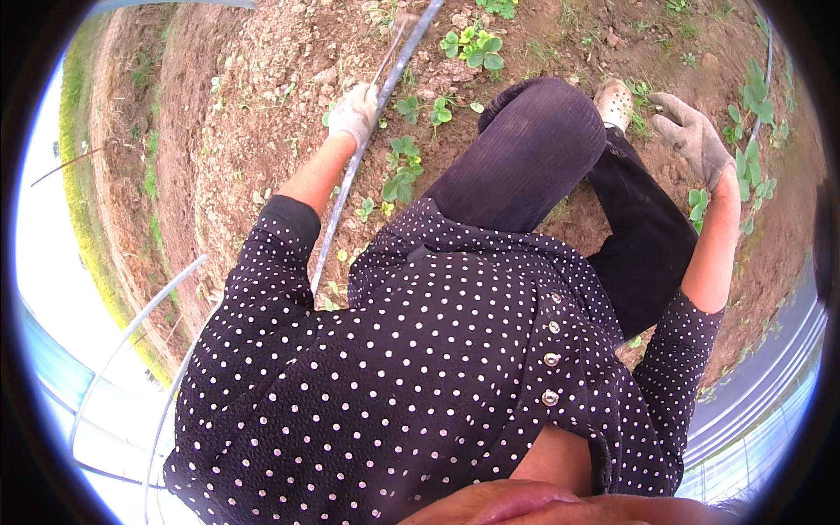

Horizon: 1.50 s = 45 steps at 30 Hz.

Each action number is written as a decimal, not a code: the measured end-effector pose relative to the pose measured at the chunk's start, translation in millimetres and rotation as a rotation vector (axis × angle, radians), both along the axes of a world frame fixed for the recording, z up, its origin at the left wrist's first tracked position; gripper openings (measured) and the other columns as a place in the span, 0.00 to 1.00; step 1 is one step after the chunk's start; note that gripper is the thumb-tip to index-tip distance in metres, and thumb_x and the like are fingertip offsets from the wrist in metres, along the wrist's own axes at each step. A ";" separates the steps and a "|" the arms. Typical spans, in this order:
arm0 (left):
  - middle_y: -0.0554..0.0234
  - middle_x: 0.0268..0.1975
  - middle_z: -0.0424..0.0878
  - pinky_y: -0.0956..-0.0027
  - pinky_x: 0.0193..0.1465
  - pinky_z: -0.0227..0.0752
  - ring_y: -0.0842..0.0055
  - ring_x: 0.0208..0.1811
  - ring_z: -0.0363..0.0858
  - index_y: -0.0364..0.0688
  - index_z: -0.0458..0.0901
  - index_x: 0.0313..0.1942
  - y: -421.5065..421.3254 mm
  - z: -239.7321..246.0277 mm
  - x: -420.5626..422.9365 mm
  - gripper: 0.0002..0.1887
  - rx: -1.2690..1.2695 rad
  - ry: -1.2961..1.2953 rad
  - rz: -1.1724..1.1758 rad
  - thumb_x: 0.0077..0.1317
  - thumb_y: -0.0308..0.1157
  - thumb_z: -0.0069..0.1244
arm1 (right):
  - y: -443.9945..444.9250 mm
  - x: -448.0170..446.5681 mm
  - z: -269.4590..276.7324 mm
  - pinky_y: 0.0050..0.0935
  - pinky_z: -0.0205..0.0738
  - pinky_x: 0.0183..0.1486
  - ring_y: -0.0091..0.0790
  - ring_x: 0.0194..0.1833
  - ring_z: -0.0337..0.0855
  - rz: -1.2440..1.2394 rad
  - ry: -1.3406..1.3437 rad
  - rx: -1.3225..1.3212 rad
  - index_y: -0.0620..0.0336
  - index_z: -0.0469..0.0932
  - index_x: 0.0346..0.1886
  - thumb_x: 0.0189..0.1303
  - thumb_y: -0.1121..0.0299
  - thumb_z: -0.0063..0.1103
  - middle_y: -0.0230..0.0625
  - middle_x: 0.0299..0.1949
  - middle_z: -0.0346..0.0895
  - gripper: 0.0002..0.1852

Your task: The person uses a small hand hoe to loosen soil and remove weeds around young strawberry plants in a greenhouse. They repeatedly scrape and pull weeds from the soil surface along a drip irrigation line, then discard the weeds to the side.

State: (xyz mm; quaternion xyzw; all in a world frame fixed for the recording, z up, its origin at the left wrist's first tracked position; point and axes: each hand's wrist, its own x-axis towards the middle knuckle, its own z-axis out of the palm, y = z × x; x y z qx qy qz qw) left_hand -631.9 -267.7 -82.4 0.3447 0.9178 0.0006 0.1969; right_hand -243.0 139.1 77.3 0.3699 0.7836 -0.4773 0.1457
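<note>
My left hand (356, 111), in a pale work glove, is closed around a hand tool (388, 56), seemingly a small hoe, with a thin shaft and a blurred head at its far end. Right beside that hand runs a grey irrigation pipe (341, 187) along the soil. Low leafy plants (403, 170) grow just right of the pipe, and another leafy clump (474, 49) stands farther ahead. Off to the right, my right hand (689, 134), also gloved, is held with its fingers apart and nothing in it. It is nearest to my shoe and the right-hand plants (751, 164).
My bent knee (545, 138) and a light perforated clog (614, 104) occupy the middle. Crumbly soil (262, 85) with small weeds lies left of the pipe. Curved hoops (134, 321) rise at lower left. Another thin pipe (769, 65) runs at far right, near dark sheeting (755, 387).
</note>
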 end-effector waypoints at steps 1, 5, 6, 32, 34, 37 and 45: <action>0.44 0.48 0.87 0.50 0.58 0.75 0.46 0.54 0.83 0.48 0.82 0.52 -7.4 -1.4 0.3 0.19 -0.056 0.043 -0.038 0.81 0.49 0.37 | 0.4 -1.0 -1.2 0.34 0.76 0.59 0.32 0.59 0.81 -0.021 -0.008 0.005 0.63 0.73 0.72 0.72 0.58 0.62 0.39 0.57 0.83 0.29; 0.43 0.48 0.88 0.49 0.58 0.76 0.46 0.51 0.85 0.46 0.81 0.52 -11.5 -12.3 3.3 0.20 0.010 -0.056 -0.001 0.80 0.49 0.38 | -0.3 -7.1 -1.1 0.33 0.77 0.57 0.30 0.53 0.82 0.031 -0.107 0.012 0.63 0.73 0.71 0.72 0.58 0.61 0.38 0.55 0.83 0.29; 0.42 0.48 0.88 0.48 0.57 0.76 0.45 0.51 0.85 0.46 0.81 0.52 -7.3 -14.3 4.8 0.20 0.044 -0.037 0.037 0.80 0.50 0.37 | -0.6 -9.0 -0.5 0.32 0.77 0.56 0.30 0.52 0.81 0.032 -0.101 0.008 0.63 0.73 0.71 0.72 0.58 0.61 0.37 0.54 0.83 0.29; 0.42 0.40 0.88 0.46 0.47 0.80 0.46 0.44 0.87 0.46 0.78 0.48 -80.0 15.3 32.2 0.18 -0.123 -0.005 -0.066 0.81 0.49 0.38 | -1.2 -15.5 -13.7 0.26 0.72 0.40 0.23 0.35 0.73 0.097 0.024 -0.049 0.62 0.76 0.69 0.70 0.63 0.61 0.29 0.41 0.81 0.26; 0.42 0.41 0.88 0.46 0.49 0.80 0.47 0.46 0.88 0.47 0.79 0.47 -86.0 14.2 42.4 0.18 -0.054 0.027 -0.174 0.81 0.49 0.38 | -3.3 -17.5 -10.6 0.27 0.72 0.40 0.23 0.36 0.73 0.112 -0.048 0.023 0.62 0.75 0.69 0.70 0.63 0.61 0.30 0.42 0.81 0.26; 0.41 0.41 0.88 0.46 0.49 0.79 0.47 0.47 0.87 0.47 0.80 0.47 -86.8 17.5 45.6 0.18 -0.196 -0.022 0.014 0.81 0.49 0.38 | -5.6 -19.9 -7.9 0.27 0.73 0.41 0.24 0.35 0.73 0.103 -0.027 0.047 0.62 0.75 0.69 0.71 0.61 0.61 0.31 0.42 0.82 0.27; 0.44 0.40 0.89 0.45 0.47 0.79 0.48 0.44 0.87 0.48 0.79 0.46 -84.8 27.3 55.6 0.18 -0.255 -0.080 0.008 0.81 0.49 0.37 | 1.6 -16.7 -21.1 0.28 0.73 0.43 0.25 0.39 0.75 0.113 -0.068 0.009 0.64 0.76 0.68 0.70 0.60 0.62 0.30 0.42 0.81 0.27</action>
